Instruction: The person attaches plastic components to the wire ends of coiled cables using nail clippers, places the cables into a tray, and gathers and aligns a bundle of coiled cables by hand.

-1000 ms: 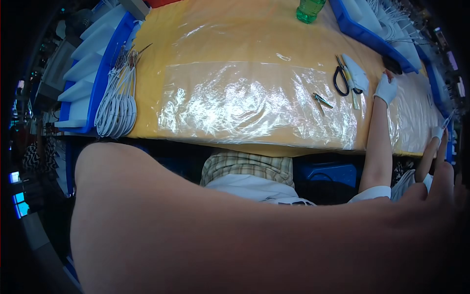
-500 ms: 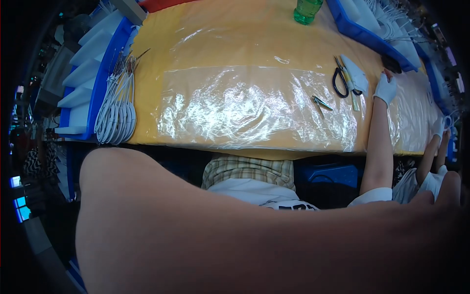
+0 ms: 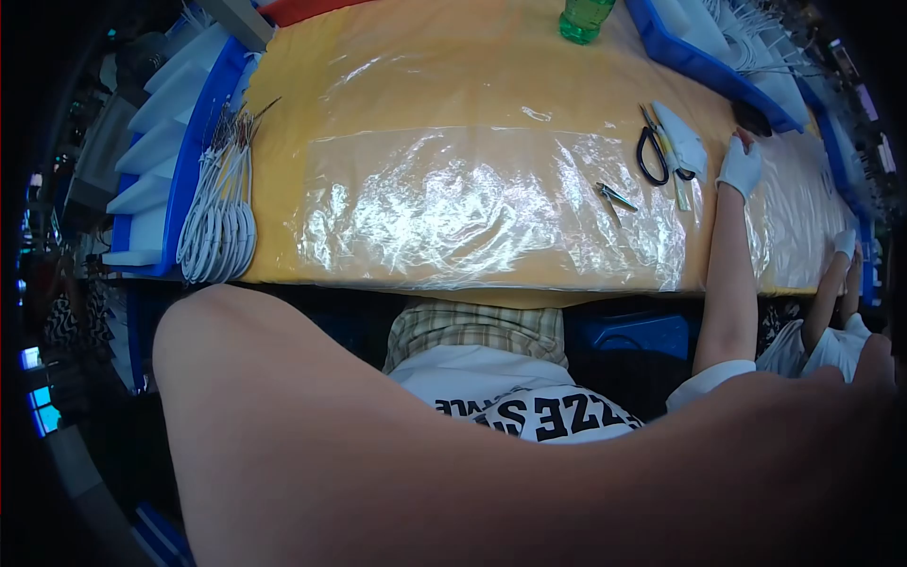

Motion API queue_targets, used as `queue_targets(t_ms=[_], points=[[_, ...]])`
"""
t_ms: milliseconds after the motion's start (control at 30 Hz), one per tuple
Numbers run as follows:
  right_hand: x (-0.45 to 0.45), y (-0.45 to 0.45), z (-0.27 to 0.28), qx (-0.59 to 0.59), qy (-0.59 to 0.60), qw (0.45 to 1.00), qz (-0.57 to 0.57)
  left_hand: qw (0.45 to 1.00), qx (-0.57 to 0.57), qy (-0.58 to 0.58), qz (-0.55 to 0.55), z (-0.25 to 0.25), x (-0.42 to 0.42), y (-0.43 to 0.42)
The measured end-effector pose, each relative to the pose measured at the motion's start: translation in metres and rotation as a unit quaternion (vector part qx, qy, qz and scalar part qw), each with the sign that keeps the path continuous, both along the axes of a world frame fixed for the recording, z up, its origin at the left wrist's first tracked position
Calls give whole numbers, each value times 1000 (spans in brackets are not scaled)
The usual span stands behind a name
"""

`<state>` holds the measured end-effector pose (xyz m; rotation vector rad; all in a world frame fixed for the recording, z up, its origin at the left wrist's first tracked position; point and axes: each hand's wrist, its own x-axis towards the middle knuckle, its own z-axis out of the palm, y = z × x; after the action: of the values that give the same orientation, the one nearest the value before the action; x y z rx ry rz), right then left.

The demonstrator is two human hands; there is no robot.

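My left forearm [image 3: 425, 472] fills the foreground, very near the camera, with its elbow at the left. My left hand [image 3: 874, 364] fades into the dark right edge, and its fingers are not distinct. On the right side of the table rests my right hand [image 3: 742, 168], in a white fingerless glove. Its bare fingers look curled in, hiding whatever may be between them. Just beyond it lies a dark object [image 3: 752, 119] of unclear kind. Left of that hand are black-handled scissors [image 3: 652, 156], a folded white cloth or paper [image 3: 682, 142] and small thread snips [image 3: 617, 197].
Clear plastic [image 3: 425, 208] covers the yellow tablecloth [image 3: 435, 76]. Bundled white cables [image 3: 217, 227] lie beside the left blue tray [image 3: 194, 156]. Another blue tray [image 3: 699, 66] and a green bottle [image 3: 583, 21] stand farther back. Another person's gloved hand [image 3: 844, 244] is at the far right.
My left forearm has sunk lower in view, uncovering more of my shirt's lettering. My right hand stays in nearly the same place. The other person's hands have shifted slightly.
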<state>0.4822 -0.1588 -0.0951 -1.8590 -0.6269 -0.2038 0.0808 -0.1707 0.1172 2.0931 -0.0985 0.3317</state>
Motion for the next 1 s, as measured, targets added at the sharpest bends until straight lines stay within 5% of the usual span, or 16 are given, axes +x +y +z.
queue_targets(t_ms=[1000], points=[[15, 2, -11, -20, -34, 999, 6, 984, 173, -29, -18, -5, 15, -14]])
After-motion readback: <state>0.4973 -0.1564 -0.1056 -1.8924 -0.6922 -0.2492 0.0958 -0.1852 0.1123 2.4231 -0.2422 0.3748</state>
